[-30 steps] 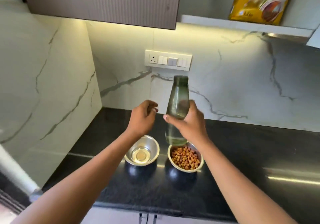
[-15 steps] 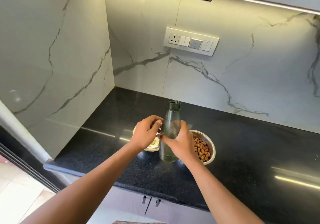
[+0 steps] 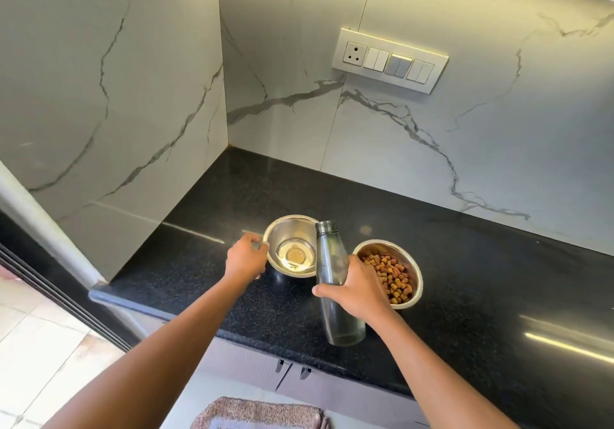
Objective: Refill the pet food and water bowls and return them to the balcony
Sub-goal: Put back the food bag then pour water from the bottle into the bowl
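Observation:
Two steel bowls stand side by side on the black counter (image 3: pixel 481 262). The left water bowl (image 3: pixel 289 229) holds a little water. The right food bowl (image 3: pixel 417 282) is full of brown kibble. My right hand (image 3: pixel 360 292) grips the middle of a clear greenish bottle (image 3: pixel 327 256). The bottle is uncapped and tilted, its mouth over the water bowl's right rim and its base toward me, with a little water at the base. My left hand (image 3: pixel 246 259) sits at the water bowl's left rim, fingers curled round a small dark thing that looks like the bottle cap.
White marble walls close the counter at the back and left, with a switch panel (image 3: pixel 390 60) on the back wall. Cabinet handles (image 3: pixel 292 370) sit below the counter edge. A brown towel (image 3: pixel 259 413) lies at the bottom. A sliding door track (image 3: pixel 50 292) runs along the left.
The bottle came down from upright above the bowls and now tilts its mouth toward the water bowl. My left hand moved from beside the bottle to the bowl's left rim. The view dropped lower.

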Tool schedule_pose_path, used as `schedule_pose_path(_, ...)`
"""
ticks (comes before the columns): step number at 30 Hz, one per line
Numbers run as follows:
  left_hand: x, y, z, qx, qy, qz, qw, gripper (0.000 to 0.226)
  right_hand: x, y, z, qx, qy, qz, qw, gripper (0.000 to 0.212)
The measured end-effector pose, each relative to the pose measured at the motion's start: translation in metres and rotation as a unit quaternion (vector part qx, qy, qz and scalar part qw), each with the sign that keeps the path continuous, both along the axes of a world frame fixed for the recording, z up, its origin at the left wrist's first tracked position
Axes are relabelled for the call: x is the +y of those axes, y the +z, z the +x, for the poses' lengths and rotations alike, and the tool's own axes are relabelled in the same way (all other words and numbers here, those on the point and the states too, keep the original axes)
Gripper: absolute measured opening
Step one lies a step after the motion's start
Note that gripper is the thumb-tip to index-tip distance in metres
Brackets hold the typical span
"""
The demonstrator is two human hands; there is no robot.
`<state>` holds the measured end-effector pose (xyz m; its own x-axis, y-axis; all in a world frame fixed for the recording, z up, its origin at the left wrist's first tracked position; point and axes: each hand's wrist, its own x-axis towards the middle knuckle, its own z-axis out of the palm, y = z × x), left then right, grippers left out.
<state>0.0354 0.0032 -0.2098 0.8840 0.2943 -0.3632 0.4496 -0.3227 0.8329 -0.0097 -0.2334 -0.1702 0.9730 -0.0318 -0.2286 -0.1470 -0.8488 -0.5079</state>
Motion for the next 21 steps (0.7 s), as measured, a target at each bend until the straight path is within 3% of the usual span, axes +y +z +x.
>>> schedule_pose_path(4, -0.007, -0.002, 0.003, -0.005, 0.0, -0.023, 1.0, 0.026, -0.003, -0.002, 0.003, 0.054, 0.015, -0.017, 0.998, 0.093)
schedule_pose_path(9, -0.007, -0.01, 0.007, 0.008, 0.001, -0.016, 1.0, 0.028, -0.005, 0.003, 0.006, 0.097, 0.04, -0.053, 0.993, 0.085)
schedule_pose_path(21, -0.006, -0.017, 0.011, 0.007, 0.019, -0.045, 0.999, 0.033, -0.012, 0.001, 0.01, 0.149, 0.074, -0.088, 0.982, 0.084)
